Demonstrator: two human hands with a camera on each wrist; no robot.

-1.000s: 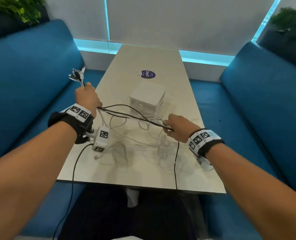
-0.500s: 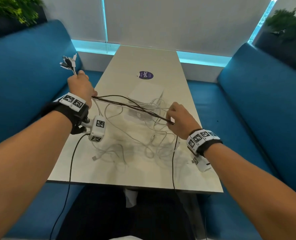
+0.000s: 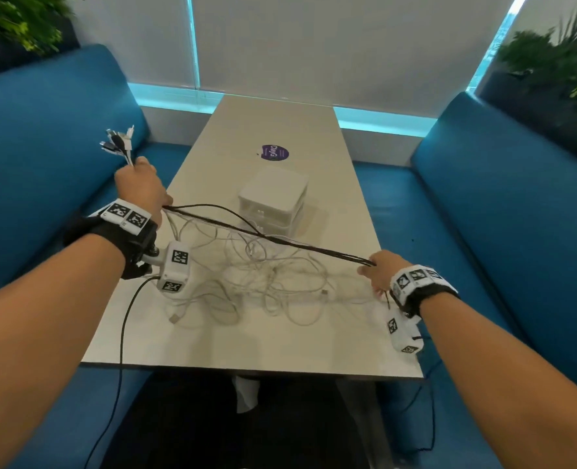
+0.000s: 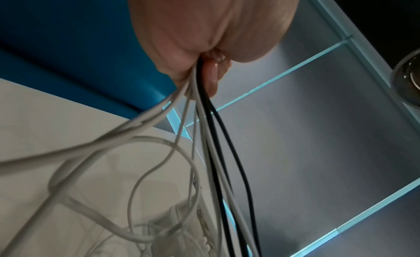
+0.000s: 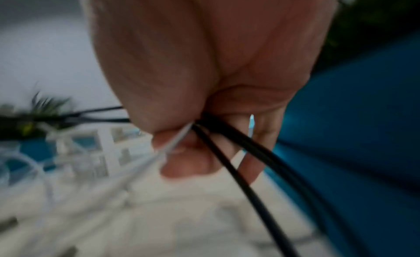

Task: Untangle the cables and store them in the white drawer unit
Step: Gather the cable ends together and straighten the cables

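While the left hand point(image 3: 140, 187) clenches a bunch of cable ends and the right hand point(image 3: 379, 270) pinches the black cables point(image 3: 273, 237) drawn taut between them, the untangling step looks underway. White cables point(image 3: 263, 282) lie looped on the bench point(image 3: 280, 346) just in front of the white drawer unit point(image 3: 273, 201). Next, I judge, the black strands must slide free of those loops.

Blue sofas point(image 3: 43, 157) flank a pale table point(image 3: 273, 123) below a blind-covered window point(image 3: 314, 45).
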